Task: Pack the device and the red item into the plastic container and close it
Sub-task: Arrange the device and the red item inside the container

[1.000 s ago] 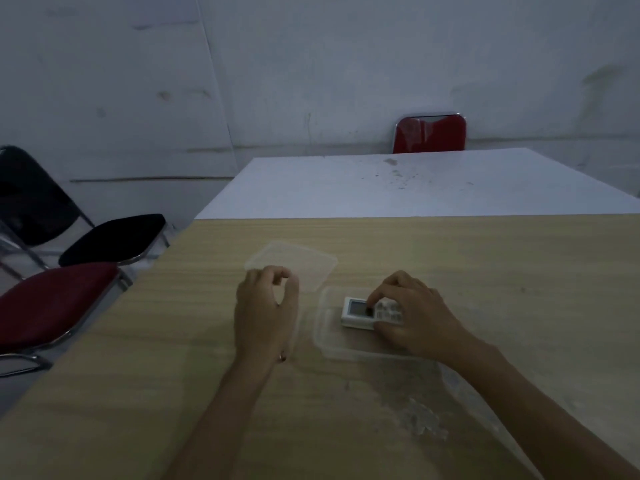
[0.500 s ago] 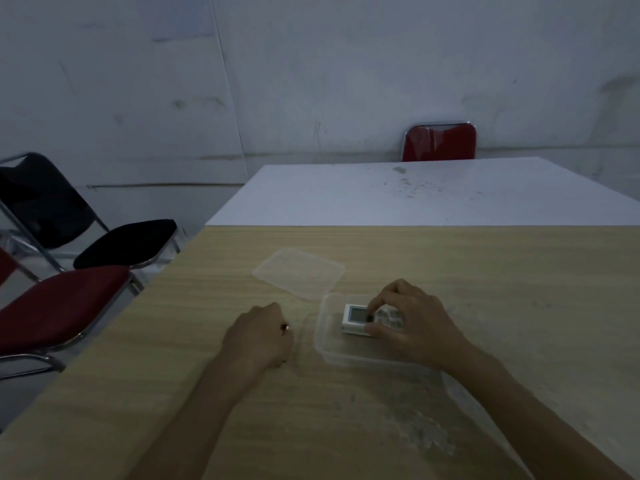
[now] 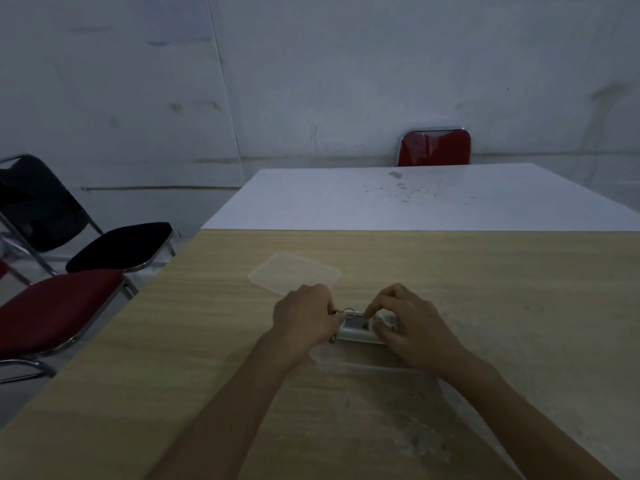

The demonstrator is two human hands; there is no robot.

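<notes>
A clear plastic container [image 3: 341, 362] sits on the wooden table [image 3: 485, 306]. Its base is partly covered by my hands. In it lies the white device [image 3: 356, 328] with a small screen. My right hand [image 3: 414, 329] grips the device's right end, forefinger on its top edge. My left hand [image 3: 304, 317] is closed at the container's left rim, touching the device's left end. It pinches a small item with a thin wire ring [image 3: 347, 310]; most of that item is hidden and its colour is hard to tell. The clear lid [image 3: 294, 277] lies flat just behind my left hand.
A white table [image 3: 415, 199] butts against the far edge of the wooden one, with a red chair back [image 3: 434, 147] behind it. Left of the table stand a red-seated chair [image 3: 59, 306] and a black chair [image 3: 117, 245]. A pale scuffed patch [image 3: 426, 441] marks the near tabletop.
My left hand moved right from the bare table to the container's left rim and now meets the device. My right hand stayed on the device. The camera tilted down slightly.
</notes>
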